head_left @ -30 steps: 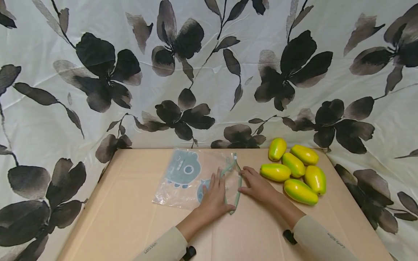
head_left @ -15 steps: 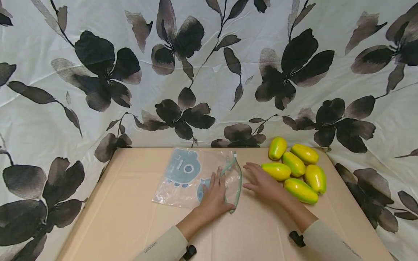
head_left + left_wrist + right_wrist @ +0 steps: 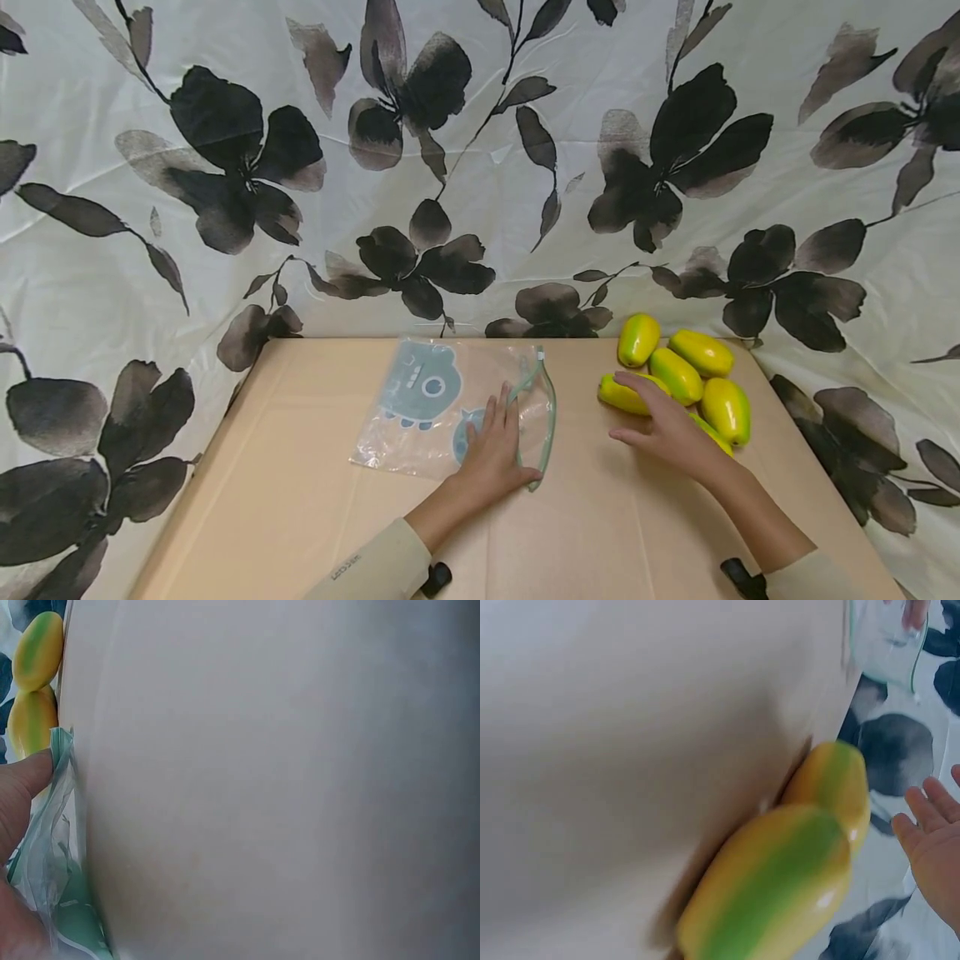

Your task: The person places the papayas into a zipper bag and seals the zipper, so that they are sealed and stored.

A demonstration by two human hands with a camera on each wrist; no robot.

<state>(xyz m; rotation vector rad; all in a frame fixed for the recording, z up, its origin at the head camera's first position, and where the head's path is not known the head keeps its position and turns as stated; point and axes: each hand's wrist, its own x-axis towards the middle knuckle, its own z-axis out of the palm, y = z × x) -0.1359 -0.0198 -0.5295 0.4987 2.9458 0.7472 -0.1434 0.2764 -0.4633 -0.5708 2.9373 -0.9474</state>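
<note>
A clear plastic zip bag (image 3: 423, 387) with blue cartoon creatures lies flat in the middle of the table, its green zip edge (image 3: 552, 408) facing right and bowed apart. My left hand (image 3: 487, 454) rests on the bag with straight fingers; in the left wrist view its thumb (image 3: 31, 774) touches the green strip. My right hand (image 3: 667, 429) hovers at the cluster of yellow, green-striped, mango-shaped fruits (image 3: 677, 377), fingers extended and thumb apart. It partly covers the leftmost fruit (image 3: 618, 395) and the front one (image 3: 712, 435). The right wrist view shows the open palm (image 3: 937, 859) apart from the fruits.
The pale tan tabletop (image 3: 285, 500) carries the bag and the fruits, which sit in a group at its back right. Behind and beside the table hangs a white cloth (image 3: 540, 275) printed with dark flowers.
My right hand has let go of the bag's zip edge and moved right, over the fruits. The left hand stays on the bag.
</note>
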